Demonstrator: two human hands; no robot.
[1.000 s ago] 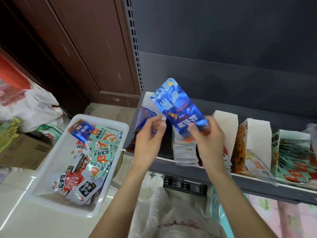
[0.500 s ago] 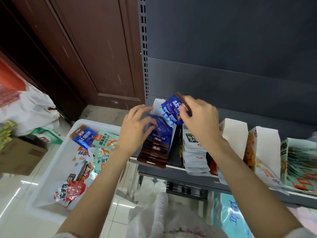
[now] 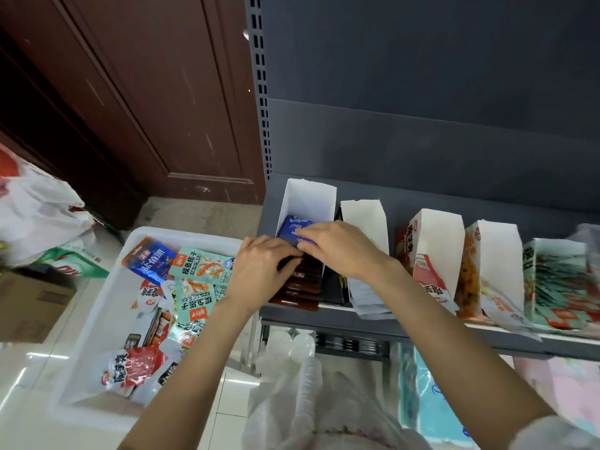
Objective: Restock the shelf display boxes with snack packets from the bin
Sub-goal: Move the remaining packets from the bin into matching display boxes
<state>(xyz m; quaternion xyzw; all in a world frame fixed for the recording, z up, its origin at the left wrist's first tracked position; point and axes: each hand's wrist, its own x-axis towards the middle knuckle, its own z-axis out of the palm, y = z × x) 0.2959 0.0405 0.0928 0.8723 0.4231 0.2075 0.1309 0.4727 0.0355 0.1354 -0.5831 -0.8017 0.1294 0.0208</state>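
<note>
Right now you are seating a blue packet into the leftmost display box. Your left hand sits nearest you, fingers curled down against the dark packets stacked at the front of that box, holding the row in place. Just beyond it and to its right, your right hand has its fingertips pressed onto the lower edge of the blue packet; whether the thumb pinches it from below is hidden. The packet stands behind the dark row, against the white inner wall of the box.

By my reading, the next move is to push the packet fully down, let go, and swing left for another from the bin, which lies just left of your left hand and holds a loose heap of packets: at least one blue, several teal and one red can be told apart; the rest overlap too much to count.

Past your right hand, four more display boxes run off to the right, making five on the shelf. All hold stock.
</note>
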